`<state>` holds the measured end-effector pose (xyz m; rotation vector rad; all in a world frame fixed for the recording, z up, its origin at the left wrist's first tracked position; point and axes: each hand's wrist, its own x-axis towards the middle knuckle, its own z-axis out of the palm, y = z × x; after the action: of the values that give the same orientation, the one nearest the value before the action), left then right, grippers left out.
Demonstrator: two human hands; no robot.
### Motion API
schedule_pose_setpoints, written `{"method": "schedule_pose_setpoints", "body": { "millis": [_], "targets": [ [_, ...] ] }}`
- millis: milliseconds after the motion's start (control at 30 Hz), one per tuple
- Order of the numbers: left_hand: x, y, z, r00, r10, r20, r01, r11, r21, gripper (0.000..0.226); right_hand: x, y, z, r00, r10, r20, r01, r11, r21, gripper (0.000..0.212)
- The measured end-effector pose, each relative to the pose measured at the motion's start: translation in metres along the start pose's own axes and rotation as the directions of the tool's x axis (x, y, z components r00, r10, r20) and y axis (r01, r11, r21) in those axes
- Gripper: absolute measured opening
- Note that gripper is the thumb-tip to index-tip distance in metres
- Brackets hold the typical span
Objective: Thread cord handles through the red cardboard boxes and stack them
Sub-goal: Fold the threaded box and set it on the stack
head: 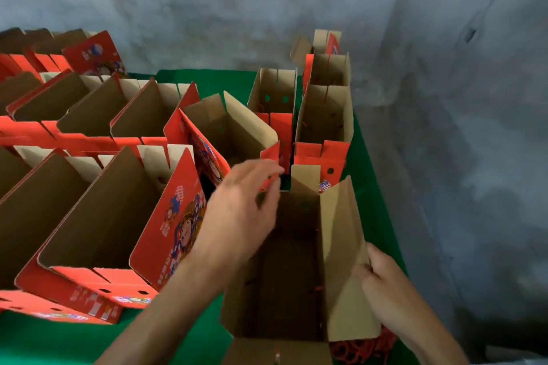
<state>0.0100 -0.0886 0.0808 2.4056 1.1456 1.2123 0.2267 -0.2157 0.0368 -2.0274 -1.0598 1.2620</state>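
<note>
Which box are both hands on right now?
The nearest open box: left hand at its far rim, right hand gripping its right flap.

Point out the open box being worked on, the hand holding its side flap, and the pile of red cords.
Open box (284, 261), head view: its dark inside.
Right hand (382, 284), head view: knuckles at the flap.
Red cords (355, 348), head view: pile beside the box.
</note>
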Motion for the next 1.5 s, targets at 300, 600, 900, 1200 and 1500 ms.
{"method": "schedule_pose_setpoints", "body": {
  "millis": [300, 600, 900, 1200, 1500],
  "targets": [
    [0.117, -0.102, 0.059, 0.701, -0.452, 0.551, 0.208, 0.87, 0.448, 0.037, -0.005, -0.007, -0.006, 0.992, -0.021, -0.125, -0.004, 0.981, -0.192, 0.036],
    [0.107, -0.118, 0.075, 0.646, -0.479, 0.594, 0.004, 0.78, 0.626, 0.022, -0.012, -0.011, -0.035, 0.984, -0.035, -0.177, 0.012, 0.992, -0.128, 0.041],
    [0.057, -0.111, 0.047, 0.638, -0.489, 0.595, -0.017, 0.764, 0.646, 0.029, 0.002, -0.007, -0.064, 0.954, -0.11, -0.279, 0.099, 0.994, -0.053, 0.021],
    [0.019, -0.093, 0.008, 0.546, -0.495, 0.676, 0.068, 0.83, 0.554, 0.026, 0.012, 0.01, -0.083, 0.938, -0.133, -0.32, 0.133, 0.991, -0.023, 0.025],
    [-0.03, -0.076, -0.021, 0.293, -0.419, 0.86, 0.114, 0.908, 0.404, 0.027, 0.032, 0.008, -0.061, 0.942, -0.19, -0.276, 0.211, 0.976, 0.047, 0.026]
  ]
}}
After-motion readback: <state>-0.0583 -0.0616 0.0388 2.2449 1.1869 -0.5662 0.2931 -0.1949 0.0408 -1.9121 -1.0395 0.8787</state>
